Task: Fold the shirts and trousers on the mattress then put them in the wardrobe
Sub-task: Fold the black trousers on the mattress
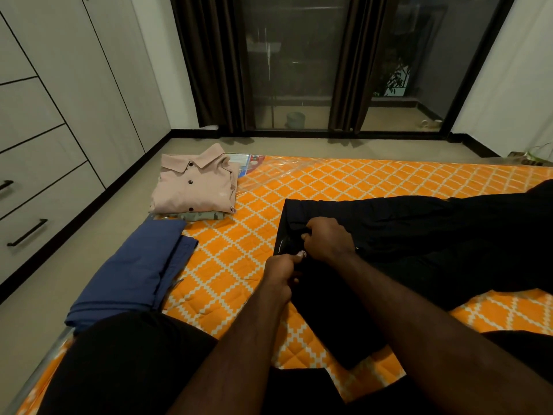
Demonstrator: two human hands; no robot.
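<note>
The task is running partway. A folded pink shirt (194,187) is lying on a folded green garment (203,216) at the mattress's (359,178) far-left corner, and folded blue trousers (134,271) are lying near left. Both hands are working at the waist end of the unfolded black trousers (419,235), centre-right: the left hand (281,272) and right hand (324,239) are each gripping the fabric. The closed wardrobe (59,115) is standing left; by this judgement, stowing is not yet beginning.

Left hand (281,269) and right hand (326,239) curled, close together.
</note>
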